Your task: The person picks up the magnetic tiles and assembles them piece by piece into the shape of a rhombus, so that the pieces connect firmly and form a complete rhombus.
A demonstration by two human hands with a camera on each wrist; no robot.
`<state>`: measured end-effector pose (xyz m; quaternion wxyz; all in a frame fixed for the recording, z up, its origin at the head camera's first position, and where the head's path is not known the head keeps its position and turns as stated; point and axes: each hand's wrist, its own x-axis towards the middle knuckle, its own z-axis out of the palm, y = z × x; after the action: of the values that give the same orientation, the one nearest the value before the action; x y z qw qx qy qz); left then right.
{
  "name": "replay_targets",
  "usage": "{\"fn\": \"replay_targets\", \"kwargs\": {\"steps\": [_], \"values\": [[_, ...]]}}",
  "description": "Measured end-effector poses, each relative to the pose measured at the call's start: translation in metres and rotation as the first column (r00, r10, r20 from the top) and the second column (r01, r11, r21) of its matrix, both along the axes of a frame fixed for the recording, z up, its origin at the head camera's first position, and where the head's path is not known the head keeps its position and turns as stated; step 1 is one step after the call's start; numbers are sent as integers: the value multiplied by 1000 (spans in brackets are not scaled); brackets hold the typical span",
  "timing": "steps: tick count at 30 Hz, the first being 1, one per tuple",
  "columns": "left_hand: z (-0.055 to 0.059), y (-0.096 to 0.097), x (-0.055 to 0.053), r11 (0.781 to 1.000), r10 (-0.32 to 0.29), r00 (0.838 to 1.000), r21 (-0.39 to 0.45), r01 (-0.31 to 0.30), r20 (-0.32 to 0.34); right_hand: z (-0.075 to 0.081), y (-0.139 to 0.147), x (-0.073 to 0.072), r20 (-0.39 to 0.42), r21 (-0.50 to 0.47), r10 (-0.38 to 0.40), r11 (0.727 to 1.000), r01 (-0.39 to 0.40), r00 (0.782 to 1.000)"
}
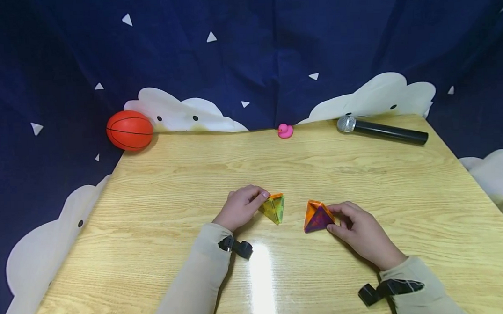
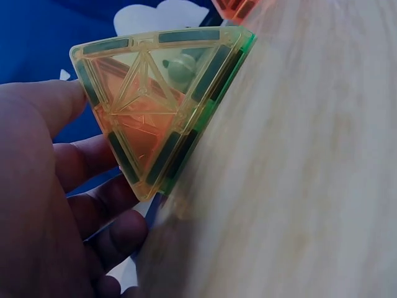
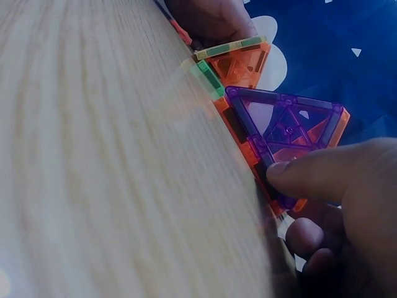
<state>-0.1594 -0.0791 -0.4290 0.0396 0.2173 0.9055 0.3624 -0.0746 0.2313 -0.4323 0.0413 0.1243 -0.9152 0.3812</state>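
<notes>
My left hand (image 1: 240,207) pinches a small pyramid of translucent magnetic tiles (image 1: 274,209) that stands on the table. Its yellow triangle (image 2: 143,99) fills the left wrist view, with a green tile edge and orange showing through. To the right, my right hand (image 1: 366,234) grips a second magnetic-tile pyramid (image 1: 318,219), orange and purple. In the right wrist view the thumb presses near the lower corner of the purple triangle (image 3: 288,121), and other fingers curl behind. A short gap of table separates the two pyramids.
At the back of the wooden table (image 1: 184,164) are an orange-red basketball (image 1: 129,130) on the left, a pink rubber duck (image 1: 285,131) in the middle and a black microphone (image 1: 387,131) on the right. A dark blue curtain (image 1: 247,59) hangs behind.
</notes>
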Motion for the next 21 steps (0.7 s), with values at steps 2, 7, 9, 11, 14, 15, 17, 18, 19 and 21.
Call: {"fn": "replay_targets", "kwargs": {"steps": [2, 7, 9, 11, 14, 15, 17, 18, 19, 21], "values": [[0, 1, 1, 1000, -9, 1000, -4, 9, -8, 0, 0, 0, 6, 3, 2, 1000, -2, 1000], [0, 2, 2, 1000, -17, 1000, -12, 16, -18, 0, 0, -1, 29, 9, -4, 1000, 3, 1000], [1, 3, 3, 1000, -15, 1000, -14, 15, -13, 1, 0, -1, 43, 10, -5, 1000, 5, 999], [1, 5, 4, 1000, -18, 1000, -17, 18, -9, 1, 0, -1, 51, 13, -7, 1000, 7, 999], [1, 7, 5, 999, -32, 999, -22, 32, -3, 0, -1, -1, 30, 21, -13, 1000, 13, 999], [1, 8, 5, 999, -38, 999, -25, 38, -3, -1, -1, -1, 18, 26, -16, 1000, 16, 1000], [1, 10, 6, 998, -47, 999, -32, 47, -3, -2, -2, -1, -5, 31, -21, 999, 21, 1000], [1, 10, 6, 998, -51, 999, -31, 50, -5, -2, -2, -1, -15, 32, -23, 999, 23, 1000], [2, 11, 7, 998, -53, 999, -33, 53, -8, -3, -2, -1, -21, 34, -25, 999, 25, 999], [2, 11, 7, 998, -54, 998, -35, 54, -10, -3, -2, -1, -24, 36, -28, 999, 29, 999]]}}
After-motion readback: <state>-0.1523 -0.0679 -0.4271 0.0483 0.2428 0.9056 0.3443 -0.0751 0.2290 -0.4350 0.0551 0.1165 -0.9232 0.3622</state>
